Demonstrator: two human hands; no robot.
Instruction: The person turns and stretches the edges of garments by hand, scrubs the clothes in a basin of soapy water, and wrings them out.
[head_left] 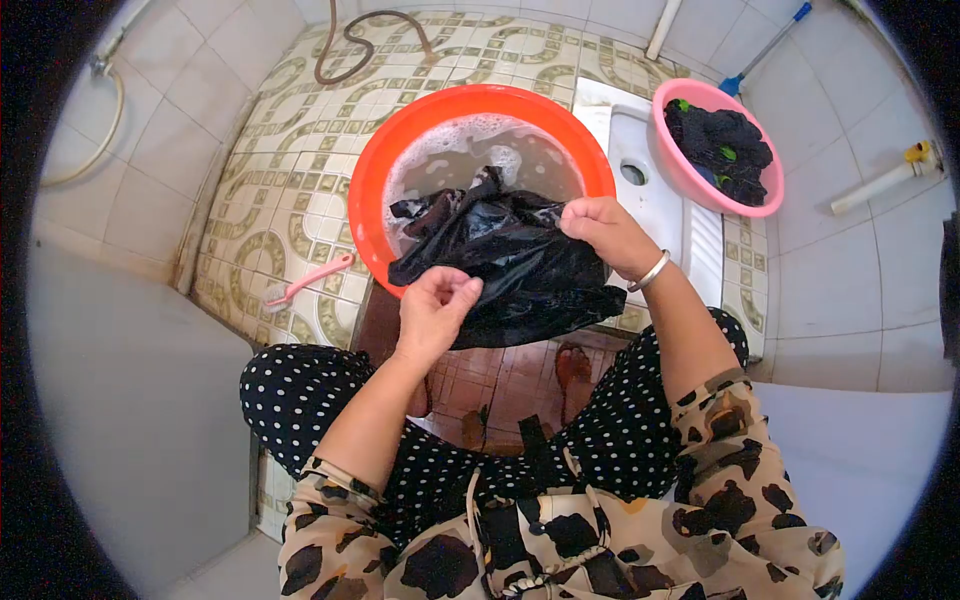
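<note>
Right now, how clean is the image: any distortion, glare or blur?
Head view: black arcs crop both sides, with wide-angle bending on the tiled wall; head view: pale glints on the black cloth; left hand and right hand look fairly sharp.

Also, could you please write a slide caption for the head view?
Left hand and right hand hold black cloth draped over the near rim of an orange basin of foamy water.

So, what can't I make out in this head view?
All in the head view:
- Orange basin: floor hidden by sudsy water and black cloth.
- Black cloth: garment type unclear; its own folds hide the shape.
- Brown hose: one end cut off by the top edge.
- Pink basin: floor hidden by dark laundry.
</note>
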